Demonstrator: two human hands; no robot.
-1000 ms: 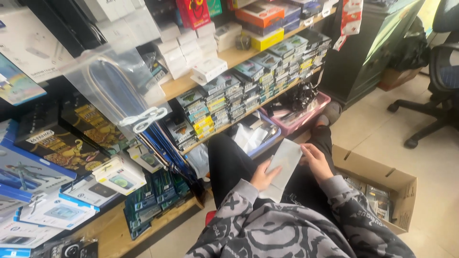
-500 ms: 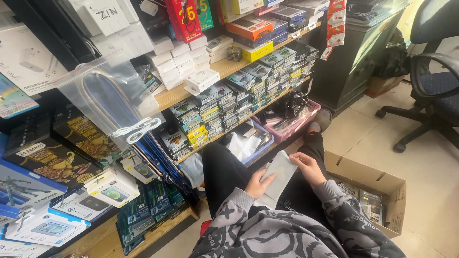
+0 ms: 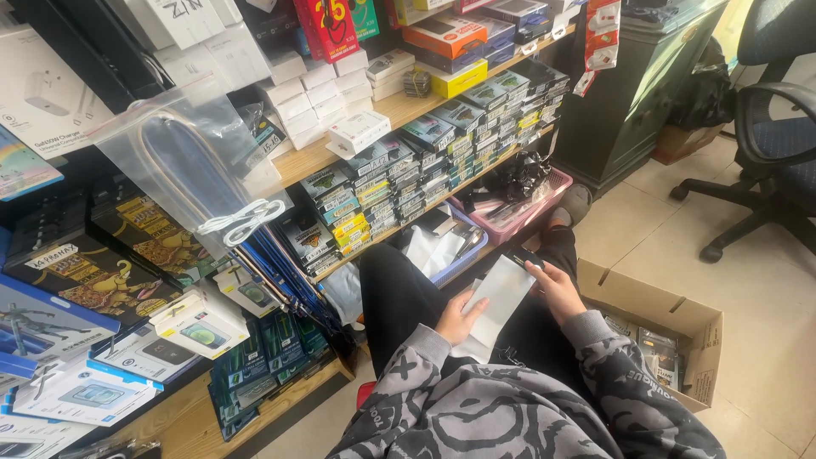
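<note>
I sit on the floor in black trousers and a grey patterned sweater. Both hands hold a flat white packet [image 3: 497,297] over my lap. My left hand [image 3: 459,316] grips its lower left edge. My right hand [image 3: 557,289] holds its upper right edge, where a small dark item shows at the packet's top corner. The packet is tilted, its long side running from my lap toward the shelves.
Wooden shelves [image 3: 306,161] packed with several small boxes stand ahead. A blue basket [image 3: 476,248] and a pink basket [image 3: 557,183] sit on the floor by my legs. An open cardboard box [image 3: 680,319] lies at my right. An office chair [image 3: 769,127] stands far right.
The camera view has shifted slightly; my hands stay on the white packet in about the same place over my lap.
</note>
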